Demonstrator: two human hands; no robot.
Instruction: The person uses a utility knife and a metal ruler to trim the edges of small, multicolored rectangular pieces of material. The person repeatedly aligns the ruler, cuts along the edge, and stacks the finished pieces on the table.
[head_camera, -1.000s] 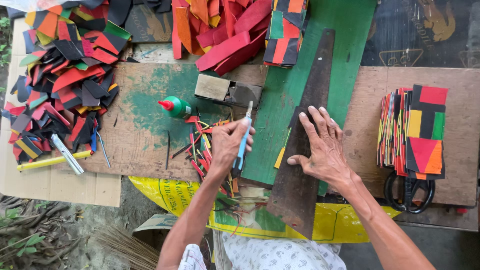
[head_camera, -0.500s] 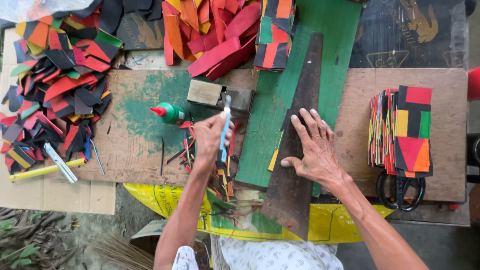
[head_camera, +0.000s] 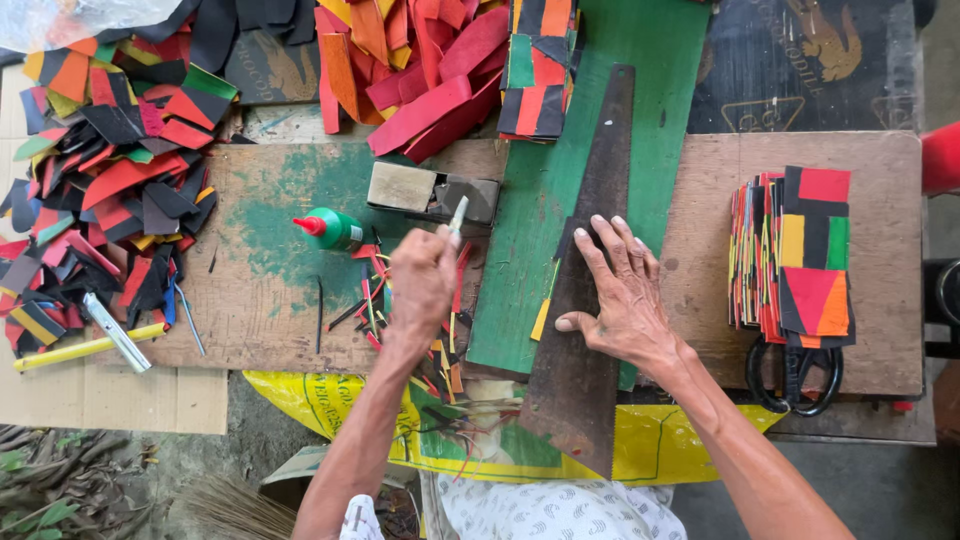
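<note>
Head view: the left hand (head_camera: 422, 283) is closed around a thin light cutter (head_camera: 457, 215); the right hand (head_camera: 617, 290), fingers spread, presses flat the stiff, dark saw blade (head_camera: 590, 260). Its toothed edge looks sharp.

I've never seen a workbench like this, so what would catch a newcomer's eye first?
Probably the long dark tapered saw blade lying on the green board at centre, pressed flat by the right hand. Beside it the left hand grips a slim pale-handled knife. A heap of red, black and orange offcuts fills the upper left.
</note>
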